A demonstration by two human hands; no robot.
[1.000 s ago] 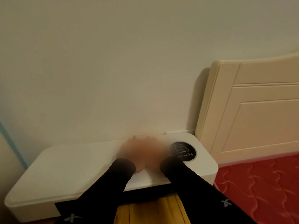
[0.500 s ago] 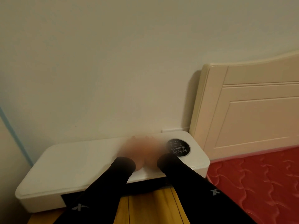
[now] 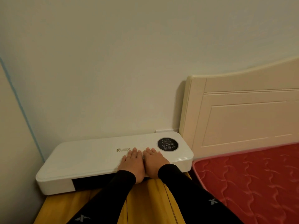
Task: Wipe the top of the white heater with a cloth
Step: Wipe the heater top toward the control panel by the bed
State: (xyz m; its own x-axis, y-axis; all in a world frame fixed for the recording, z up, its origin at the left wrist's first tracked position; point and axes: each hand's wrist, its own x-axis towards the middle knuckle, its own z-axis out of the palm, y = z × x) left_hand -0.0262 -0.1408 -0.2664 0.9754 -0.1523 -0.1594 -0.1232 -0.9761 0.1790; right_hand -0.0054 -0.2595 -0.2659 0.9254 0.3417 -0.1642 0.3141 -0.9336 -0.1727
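On top of the white heater [image 3: 90, 160] by the wall, left hand [image 3: 133, 160] and right hand [image 3: 154, 160] lie flat, fingers straight; no cloth shows, and sliding rightward risks pressing the control panel [image 3: 168, 144]

Cream headboard [image 3: 242, 117] meets a red quilted mattress [image 3: 252, 183] beside the yellow wooden floor [image 3: 145, 206]

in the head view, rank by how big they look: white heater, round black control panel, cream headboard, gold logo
1. Cream wooden headboard, though it runs off the frame.
2. White rectangular heater.
3. Round black control panel.
4. Gold logo lettering, partly hidden by a fingertip.
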